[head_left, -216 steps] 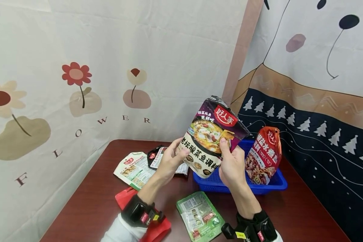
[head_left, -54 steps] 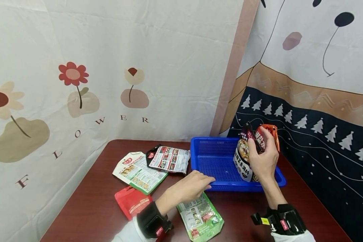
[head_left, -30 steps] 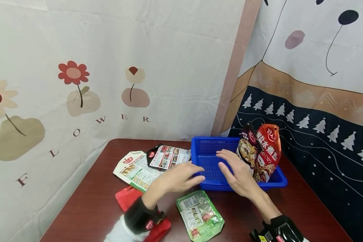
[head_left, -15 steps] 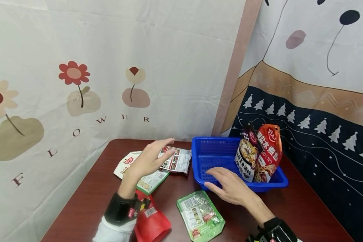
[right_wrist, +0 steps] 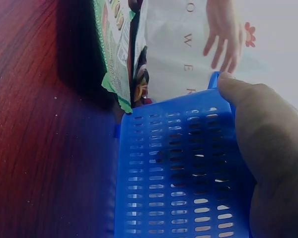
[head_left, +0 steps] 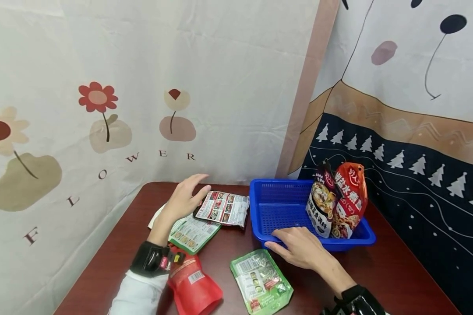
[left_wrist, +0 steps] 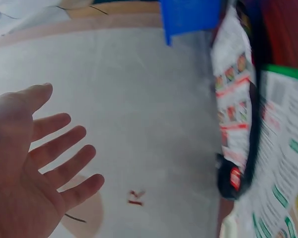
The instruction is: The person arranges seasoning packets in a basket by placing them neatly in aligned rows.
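Note:
My left hand (head_left: pixel 183 200) hovers with spread fingers over the packets at the back left, holding nothing. Just beyond its fingertips lies a black-edged seasoning pouch (head_left: pixel 225 208), its printed white back up. This overlaps a white-and-green pouch (head_left: pixel 194 233), partly covered by my left hand and wrist. My right hand (head_left: pixel 301 248) is at the near rim of the blue basket (head_left: pixel 266 186); its thumb (right_wrist: pixel 253 99) lies on the rim in the right wrist view, with the other fingers hidden there. A purple-black pouch (head_left: pixel 322 203) and a red pouch (head_left: pixel 348 201) stand in the basket's right end.
A red pouch (head_left: pixel 197 286) lies at the front, below my left wrist. Right of it is a green pouch (head_left: pixel 262 282) with a clear window. The brown table (head_left: pixel 114 267) meets a printed cloth (head_left: pixel 236 87) at the back.
The purple-black pouch went from both hands into the basket beside the red one, and the right hand let go. Since then the left hand has moved left; the right came to the near rim.

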`<state>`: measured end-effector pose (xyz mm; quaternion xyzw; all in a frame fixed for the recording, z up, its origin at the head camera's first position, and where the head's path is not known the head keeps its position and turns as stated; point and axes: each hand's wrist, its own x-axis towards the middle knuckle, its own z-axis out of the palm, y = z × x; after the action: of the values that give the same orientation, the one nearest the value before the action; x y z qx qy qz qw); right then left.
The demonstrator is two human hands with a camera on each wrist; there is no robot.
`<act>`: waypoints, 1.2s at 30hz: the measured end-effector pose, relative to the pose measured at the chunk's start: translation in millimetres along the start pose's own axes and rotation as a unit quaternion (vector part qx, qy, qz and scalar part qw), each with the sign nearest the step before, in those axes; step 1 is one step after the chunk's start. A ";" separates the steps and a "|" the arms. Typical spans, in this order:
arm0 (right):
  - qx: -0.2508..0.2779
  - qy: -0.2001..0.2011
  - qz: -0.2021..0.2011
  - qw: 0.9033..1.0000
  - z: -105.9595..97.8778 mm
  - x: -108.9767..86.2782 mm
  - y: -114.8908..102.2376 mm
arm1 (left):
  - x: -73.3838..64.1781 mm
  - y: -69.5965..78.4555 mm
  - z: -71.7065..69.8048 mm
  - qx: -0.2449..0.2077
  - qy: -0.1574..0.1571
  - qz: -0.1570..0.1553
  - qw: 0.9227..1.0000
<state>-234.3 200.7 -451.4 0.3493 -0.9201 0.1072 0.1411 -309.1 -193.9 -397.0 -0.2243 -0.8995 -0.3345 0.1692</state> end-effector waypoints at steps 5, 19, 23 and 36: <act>-0.005 0.004 -0.006 1.000 0.8 0.5 0.5 | 4.8 -27.1 7.7 0.000 -0.013 -0.043 0.999; -0.015 0.013 -0.013 1.000 2.5 0.4 0.2 | 20.4 -127.1 52.5 0.026 -0.040 -0.121 0.992; -0.011 0.002 -0.002 1.000 2.7 0.2 -0.4 | 31.0 -167.0 79.5 0.053 -0.063 -0.150 0.985; -0.009 0.001 -0.001 1.000 3.6 0.5 0.8 | 33.2 -147.6 95.3 0.064 -0.106 -0.217 0.968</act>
<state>-235.9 199.8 -454.6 0.3492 -0.9204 0.0986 0.1456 -428.0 -219.4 -528.1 -0.0469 -0.9590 -0.2792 0.0109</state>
